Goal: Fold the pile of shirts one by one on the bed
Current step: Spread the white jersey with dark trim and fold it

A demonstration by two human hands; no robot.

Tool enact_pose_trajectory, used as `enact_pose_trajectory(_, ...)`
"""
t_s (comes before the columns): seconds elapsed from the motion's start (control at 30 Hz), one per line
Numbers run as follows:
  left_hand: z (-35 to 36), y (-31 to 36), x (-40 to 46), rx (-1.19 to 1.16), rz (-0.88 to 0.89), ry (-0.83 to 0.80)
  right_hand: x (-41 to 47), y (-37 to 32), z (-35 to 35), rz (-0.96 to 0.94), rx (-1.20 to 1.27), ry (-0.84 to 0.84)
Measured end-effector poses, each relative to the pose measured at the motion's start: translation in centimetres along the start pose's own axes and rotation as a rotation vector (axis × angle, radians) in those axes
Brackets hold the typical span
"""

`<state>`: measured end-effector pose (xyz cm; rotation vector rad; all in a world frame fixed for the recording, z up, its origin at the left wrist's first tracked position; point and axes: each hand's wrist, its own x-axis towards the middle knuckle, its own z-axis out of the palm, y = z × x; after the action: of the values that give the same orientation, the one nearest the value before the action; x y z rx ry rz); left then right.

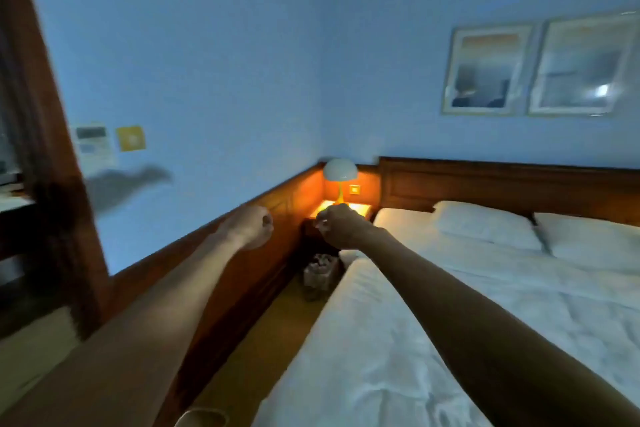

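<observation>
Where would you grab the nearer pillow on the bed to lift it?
Grip the nearer pillow by its near long edge, coming from the foot of the bed: it lies flat, and that soft edge faces the person.

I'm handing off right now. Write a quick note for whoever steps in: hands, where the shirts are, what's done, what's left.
Left hand: raised out in front, fingers curled, holding nothing.
Right hand: also raised, fingers curled; the picture is blurred, but nothing shows in it.
Both arms are stretched over the near left edge of the bed, toward the lit lamp on the nightstand.
Shirts: none in view. The bed shows only white bedding and two pillows.
Done: no folded shirt is visible.
Left: find the pile, which is out of frame, then fold each shirt on the bed.
</observation>
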<state>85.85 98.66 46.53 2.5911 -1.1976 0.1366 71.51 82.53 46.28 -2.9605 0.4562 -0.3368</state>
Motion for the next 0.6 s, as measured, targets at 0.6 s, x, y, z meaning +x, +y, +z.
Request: enact_pose_trajectory(0.6, 13.8, 53.7, 6.4, -0.260, 0.909, -0.272, -33.0, 36.4, -11.2, 0.990, -0.119, 0.244)
